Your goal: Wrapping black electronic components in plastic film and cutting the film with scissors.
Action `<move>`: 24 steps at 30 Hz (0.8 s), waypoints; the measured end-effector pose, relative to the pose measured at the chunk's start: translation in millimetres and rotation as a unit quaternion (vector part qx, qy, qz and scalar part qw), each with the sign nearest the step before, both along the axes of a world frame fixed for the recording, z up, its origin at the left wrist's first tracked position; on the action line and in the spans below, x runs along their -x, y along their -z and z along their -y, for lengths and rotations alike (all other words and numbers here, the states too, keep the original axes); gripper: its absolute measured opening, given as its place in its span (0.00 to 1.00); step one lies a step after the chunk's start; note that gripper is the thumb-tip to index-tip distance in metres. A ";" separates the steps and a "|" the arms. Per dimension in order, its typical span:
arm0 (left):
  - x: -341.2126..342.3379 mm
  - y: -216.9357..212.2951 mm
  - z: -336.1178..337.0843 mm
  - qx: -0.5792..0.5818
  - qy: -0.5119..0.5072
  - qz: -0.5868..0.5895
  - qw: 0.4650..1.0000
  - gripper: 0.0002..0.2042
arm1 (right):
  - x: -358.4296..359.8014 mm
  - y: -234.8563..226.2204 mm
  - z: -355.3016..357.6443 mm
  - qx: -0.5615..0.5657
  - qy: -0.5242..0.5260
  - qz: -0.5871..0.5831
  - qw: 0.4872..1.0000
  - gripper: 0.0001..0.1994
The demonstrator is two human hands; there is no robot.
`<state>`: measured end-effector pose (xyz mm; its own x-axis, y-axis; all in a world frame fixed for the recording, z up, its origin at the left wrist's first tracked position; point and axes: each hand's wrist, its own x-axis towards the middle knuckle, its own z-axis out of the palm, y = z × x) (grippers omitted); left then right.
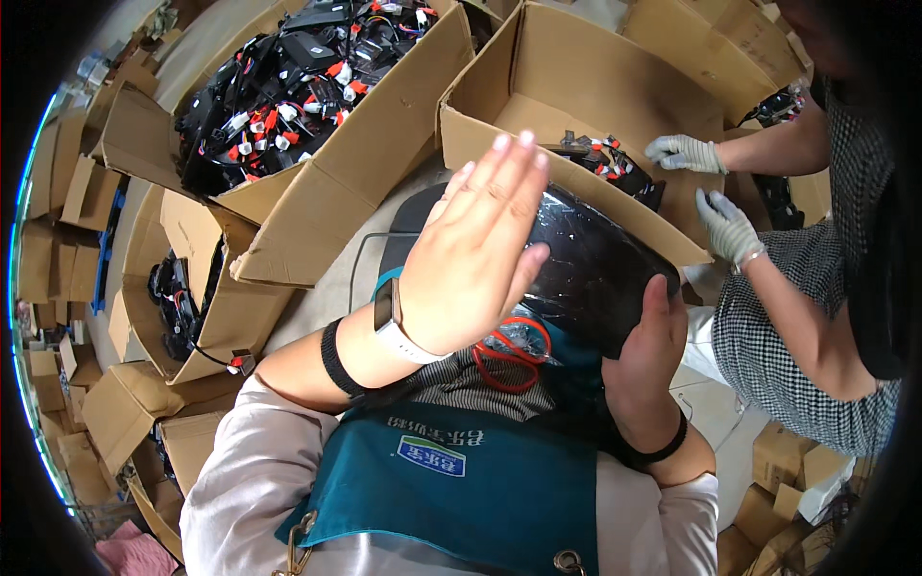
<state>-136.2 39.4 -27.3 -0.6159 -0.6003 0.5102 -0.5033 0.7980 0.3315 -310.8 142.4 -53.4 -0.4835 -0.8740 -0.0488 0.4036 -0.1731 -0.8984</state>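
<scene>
From the head camera, the black plastic-wrapped panel (586, 264) lies straight ahead of the person, just above the lap and the teal apron (480, 480), its far edge against the wall of the open cardboard box (576, 182) in front. Its long axis runs from upper left to lower right, tilting down toward the person's right.

The right hand (648, 360) is the nearer one: it grips the panel's lower right edge, thumb up over the glossy face and fingers hidden underneath. The left hand (475, 254) hovers flat and spread wide above the panel's left part, palm down, holding nothing; whether it touches the wrap cannot be told. A pair of red-handled scissors (509, 355) lies just under that wrist, against the panel's near edge.

To the right, a co-worker's gloved hands (706, 192) reach into the same box, near the wired parts (605, 158) on its floor, well clear of the panel.
</scene>
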 end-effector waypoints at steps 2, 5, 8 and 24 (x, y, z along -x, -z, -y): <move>2.8 -1.0 3.5 -0.049 -0.013 -0.102 0.994 0.37 | 1.7 -1.5 -0.4 0.009 0.005 0.004 1.000 0.21; 2.6 -6.6 3.9 -0.190 -0.011 -0.164 0.968 0.29 | 4.5 1.2 -3.2 0.010 0.012 -0.029 0.999 0.20; 4.2 1.8 7.9 -0.260 -0.005 -0.220 0.940 0.26 | 4.1 1.3 -3.8 0.011 0.018 -0.025 0.999 0.20; -7.8 -14.4 -16.0 -0.211 0.035 -0.098 0.972 0.36 | 16.1 -19.0 5.5 -0.030 0.058 0.083 0.994 0.21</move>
<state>-128.4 55.4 -13.0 -0.5782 -0.7414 0.3405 -0.3461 0.6008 0.7206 -326.9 137.0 -34.4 -0.5627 -0.8054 -0.1864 0.5269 -0.1756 -0.8316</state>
